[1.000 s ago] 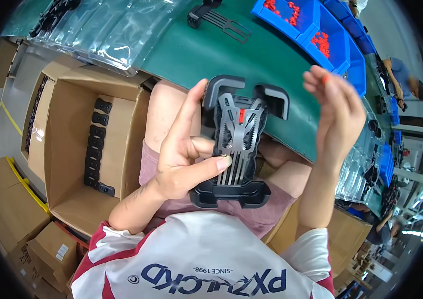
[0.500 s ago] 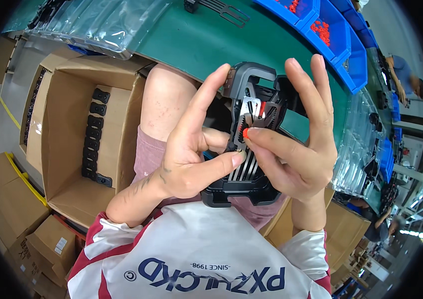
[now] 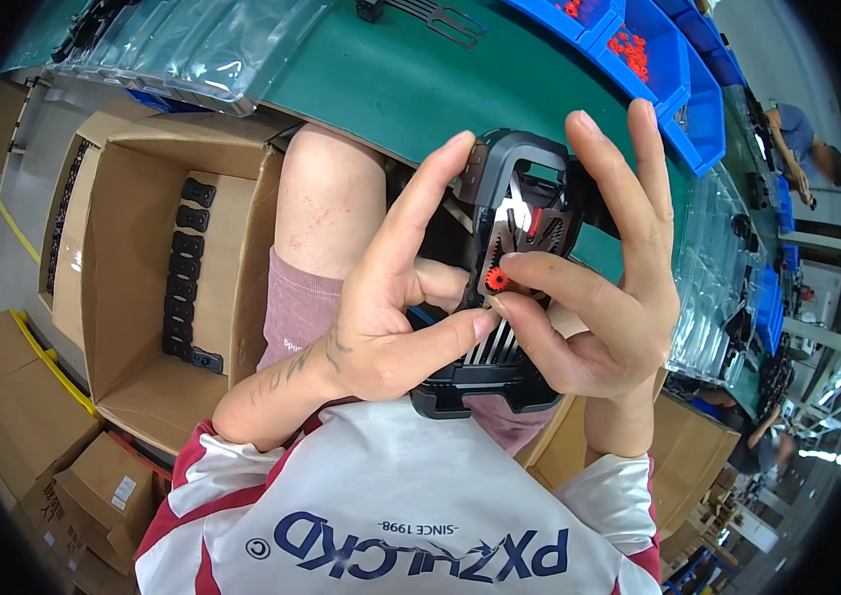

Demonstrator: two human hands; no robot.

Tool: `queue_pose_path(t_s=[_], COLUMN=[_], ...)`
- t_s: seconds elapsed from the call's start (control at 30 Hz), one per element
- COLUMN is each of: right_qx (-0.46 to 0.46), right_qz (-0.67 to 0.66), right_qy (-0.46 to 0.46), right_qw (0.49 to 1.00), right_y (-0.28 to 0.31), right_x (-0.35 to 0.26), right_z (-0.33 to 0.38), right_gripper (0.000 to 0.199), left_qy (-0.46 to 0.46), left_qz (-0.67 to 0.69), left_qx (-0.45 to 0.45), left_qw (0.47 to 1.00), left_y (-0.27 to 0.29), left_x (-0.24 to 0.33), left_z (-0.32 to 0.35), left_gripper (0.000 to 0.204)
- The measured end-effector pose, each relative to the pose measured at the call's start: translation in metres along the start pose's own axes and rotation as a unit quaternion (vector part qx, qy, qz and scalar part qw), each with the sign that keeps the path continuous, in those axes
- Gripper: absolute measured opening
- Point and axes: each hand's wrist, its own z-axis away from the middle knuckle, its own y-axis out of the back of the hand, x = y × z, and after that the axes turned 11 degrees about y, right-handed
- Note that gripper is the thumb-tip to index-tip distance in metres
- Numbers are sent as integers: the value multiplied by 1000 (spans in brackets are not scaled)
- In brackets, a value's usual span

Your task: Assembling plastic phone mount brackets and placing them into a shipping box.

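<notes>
My left hand [image 3: 371, 322] grips a black plastic housing [image 3: 524, 149] by its left side, thumb over the near part and index finger stretched up alongside. Inside the housing are shiny metal plates [image 3: 511, 213], toothed strips and a red piece [image 3: 536, 220]. A small red gear [image 3: 497, 279] lies face-up against the toothed strip at the left. My right hand [image 3: 604, 297] has its index finger and thumb closed around the gear's edges, while its other fingers point up and apart. Those two fingers hide part of the plates below.
Left of my bare knee stands an open cardboard box [image 3: 158, 392] with a row of black parts [image 3: 182, 283]. Blue bins [image 3: 673, 79] holding red gears stand on the green table [image 3: 371, 89]. Beyond them lie clear plastic trays [image 3: 713, 297]. Another person [image 3: 802, 144] works at the far right.
The red gear has turned from edge-on to flat, its toothed face now showing. My right fingertips have spread to its edges. The housing has shifted slightly down and right.
</notes>
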Motion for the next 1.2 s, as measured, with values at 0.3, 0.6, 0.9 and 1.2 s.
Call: queue_pose_path(t_s=[0.3,0.6,0.9,1.2], right_qx=[-9,16,216,-96], right_qz=[12,-52,1,65], right_qy=[5,-45,-171,-365], right_qw=[1000,997,961,924], right_y=[3,-5,24,20], right_x=[4,9,70,286], right_z=[2,9,-33,-33], right_gripper=[14,25,31,30], left_qy=[-20,-13,-28,-105], left_qz=[-73,-62,4,-40], left_qx=[24,47,54,-7], left_qw=[997,997,998,994], left_y=[-4,-6,1,15], left_x=[0,-10,-6,9], left_z=[-3,-6,4,1], left_gripper=[91,92,94,97])
